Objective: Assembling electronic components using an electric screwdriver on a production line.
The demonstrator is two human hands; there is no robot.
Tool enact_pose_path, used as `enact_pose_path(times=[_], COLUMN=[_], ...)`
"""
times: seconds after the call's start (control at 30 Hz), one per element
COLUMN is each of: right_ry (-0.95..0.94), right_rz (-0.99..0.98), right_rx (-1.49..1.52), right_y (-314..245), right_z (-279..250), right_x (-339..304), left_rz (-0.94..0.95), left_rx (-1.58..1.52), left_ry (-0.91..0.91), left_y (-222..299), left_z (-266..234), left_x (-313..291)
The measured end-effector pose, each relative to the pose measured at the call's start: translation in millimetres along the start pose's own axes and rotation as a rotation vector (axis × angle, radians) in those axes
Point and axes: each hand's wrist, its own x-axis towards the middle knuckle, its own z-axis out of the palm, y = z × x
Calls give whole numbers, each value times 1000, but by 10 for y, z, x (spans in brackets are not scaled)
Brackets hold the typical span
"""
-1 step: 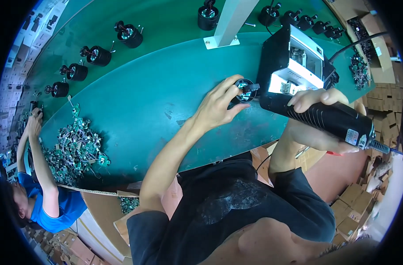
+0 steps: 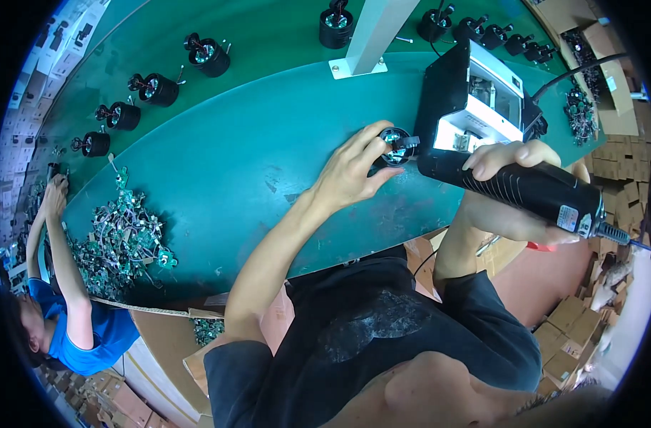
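Observation:
My left hand (image 2: 354, 167) is closed round a small black cylindrical housing (image 2: 395, 158) on the green mat, with thumb and fingers on its sides. Inside the housing a circuit board and a dark upright piece show. Gripped in my right hand (image 2: 514, 185) is a black electric screwdriver (image 2: 539, 194), lying nearly level with its cord at the right end. Its front end is close beside the housing; I cannot see the bit or whether it touches. Just beyond the screwdriver stands a black and white screw feeder (image 2: 482, 100) with an open front.
Several black housings (image 2: 159, 90) with wired parts stand along the table's far side. A white metal post (image 2: 372, 39) rises behind the mat. On the left lies a heap of wired circuit boards (image 2: 126, 239). A co-worker in a blue shirt (image 2: 97, 339) works at far left.

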Motion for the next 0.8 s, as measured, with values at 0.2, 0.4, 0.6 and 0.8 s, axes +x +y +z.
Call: enact_pose_path(times=[0.2, 0.4, 0.6, 0.8], right_ry=[-28, -38, -135, -173], right_rz=[-24, 6, 55, 162], right_rx=[-78, -143, 14, 237], right_y=[8, 23, 115, 254], right_z=[30, 51, 86, 136], right_x=[38, 8, -1, 33], left_rz=[-30, 16, 8, 52], left_rx=[-29, 7, 22, 40], left_ry=[-12, -4, -17, -20], left_y=[-7, -22, -12, 6], left_z=[3, -2, -30, -37], left_x=[3, 9, -1, 4])
